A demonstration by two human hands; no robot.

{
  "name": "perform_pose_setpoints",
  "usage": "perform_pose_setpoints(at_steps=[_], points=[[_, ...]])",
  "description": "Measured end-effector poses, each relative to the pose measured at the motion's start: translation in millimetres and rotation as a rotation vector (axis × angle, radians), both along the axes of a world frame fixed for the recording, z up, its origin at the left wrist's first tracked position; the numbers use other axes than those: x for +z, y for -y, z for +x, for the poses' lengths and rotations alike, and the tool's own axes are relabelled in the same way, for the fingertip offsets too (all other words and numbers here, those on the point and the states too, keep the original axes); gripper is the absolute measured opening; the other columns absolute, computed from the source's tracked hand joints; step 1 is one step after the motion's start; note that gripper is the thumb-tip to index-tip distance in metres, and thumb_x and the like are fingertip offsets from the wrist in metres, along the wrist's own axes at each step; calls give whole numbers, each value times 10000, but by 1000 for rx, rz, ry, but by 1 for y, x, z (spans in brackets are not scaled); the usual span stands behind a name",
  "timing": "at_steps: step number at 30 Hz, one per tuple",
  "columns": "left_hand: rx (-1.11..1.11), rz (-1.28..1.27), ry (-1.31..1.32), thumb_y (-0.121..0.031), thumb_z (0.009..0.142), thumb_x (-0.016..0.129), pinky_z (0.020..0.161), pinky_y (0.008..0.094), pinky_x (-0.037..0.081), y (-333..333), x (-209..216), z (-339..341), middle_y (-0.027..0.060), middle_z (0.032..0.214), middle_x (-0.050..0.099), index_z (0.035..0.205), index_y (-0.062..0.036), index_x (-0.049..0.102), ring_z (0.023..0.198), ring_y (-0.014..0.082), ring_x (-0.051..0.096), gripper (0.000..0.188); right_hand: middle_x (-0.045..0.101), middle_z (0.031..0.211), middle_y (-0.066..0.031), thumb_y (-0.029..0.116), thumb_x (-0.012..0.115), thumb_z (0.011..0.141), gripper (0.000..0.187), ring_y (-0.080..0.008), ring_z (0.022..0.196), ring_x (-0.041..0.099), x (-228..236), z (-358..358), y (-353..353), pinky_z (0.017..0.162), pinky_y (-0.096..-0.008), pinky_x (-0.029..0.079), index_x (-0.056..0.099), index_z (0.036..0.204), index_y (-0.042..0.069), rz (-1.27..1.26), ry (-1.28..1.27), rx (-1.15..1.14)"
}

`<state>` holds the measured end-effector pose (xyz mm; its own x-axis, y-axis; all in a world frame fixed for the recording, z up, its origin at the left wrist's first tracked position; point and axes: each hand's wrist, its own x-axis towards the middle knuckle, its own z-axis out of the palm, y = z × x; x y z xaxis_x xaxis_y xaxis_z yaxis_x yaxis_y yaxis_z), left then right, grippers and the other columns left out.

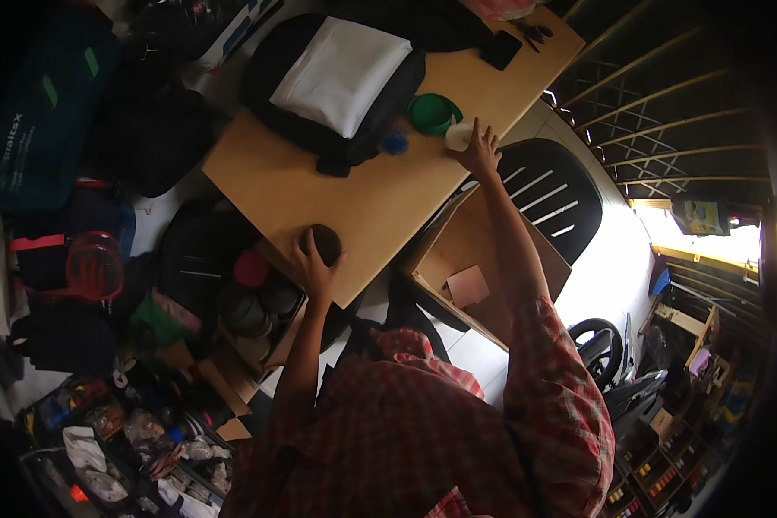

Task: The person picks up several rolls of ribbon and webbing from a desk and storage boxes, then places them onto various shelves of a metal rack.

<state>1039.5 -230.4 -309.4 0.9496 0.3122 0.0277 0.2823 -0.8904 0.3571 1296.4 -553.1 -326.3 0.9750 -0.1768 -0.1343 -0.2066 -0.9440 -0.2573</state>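
A person in a red plaid shirt (423, 423) works with both bare hands at a light-brown wooden desk (371, 207), seen from overhead. The left hand (318, 274), its fingers curled around the sides, holds a dark, round, drum-shaped roll (326, 242) on the desktop, close to the short edge and the corner nearest the person. The right hand (481, 155), thumb and fingers spread wide, reaches over the long right edge and touches a pale white, round roll (457, 136); whether it grips the roll cannot be told. Just beside the white roll, toward the far end, sits a bright green ring-shaped roll (434, 114). A small, blurred blue object (395, 142) lies near it, beside a large black fabric backpack with a light-grey front panel (341, 73) that stretches across the desk's left side. A small black item (333, 167) pokes out at the bag's lower end. A flat black rectangular object (501, 50) lies toward the far right corner. Below the long right edge stands an open brown cardboard box (466, 237) with a pinkish-brown card piece (468, 287) inside, and just beyond it a black slatted chair (570, 186).
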Motion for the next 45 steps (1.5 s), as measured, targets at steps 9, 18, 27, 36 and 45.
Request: perform_pose_setpoints(at_steps=[9,18,27,36,45], points=[[-6,-407,69,-207,816,685,968,448,363,21,21,-18,192,1219,546,1189,-44,553,1134,377,482,428,478,1248,-163,447,821,585,996,-337,1170,462,16,-54,-20,922,-530,366,368,1376,48,91,39,91],[-105,-1127,47,-304,820,721,797,312,489,68,143,61,122,982,665,1115,17,583,903,194,636,457,451,1185,-192,324,859,551,949,-386,1136,432,144,-167,-97,1008,-509,309,396,1337,62,530,379,648],[-304,-763,-246,-203,784,753,678,267,500,5,237,66,83,881,681,1030,28,632,763,124,635,359,522,673,-122,253,545,957,281,-197,612,510,179,-128,-91,619,-321,439,602,1002,-19,1079,-131,683],[-329,-700,-10,-294,869,667,781,328,482,-18,249,41,154,918,661,1078,13,573,871,227,648,383,547,660,-111,264,521,967,276,-159,604,518,201,-127,-111,584,-308,413,598,993,-1,1191,-209,843],[338,-1451,417,-311,982,511,883,279,407,35,189,35,72,1032,585,1115,-10,557,972,124,537,332,472,685,1,369,332,1034,435,-85,587,420,184,-181,-168,534,-246,345,563,1006,1,1508,-303,271]])
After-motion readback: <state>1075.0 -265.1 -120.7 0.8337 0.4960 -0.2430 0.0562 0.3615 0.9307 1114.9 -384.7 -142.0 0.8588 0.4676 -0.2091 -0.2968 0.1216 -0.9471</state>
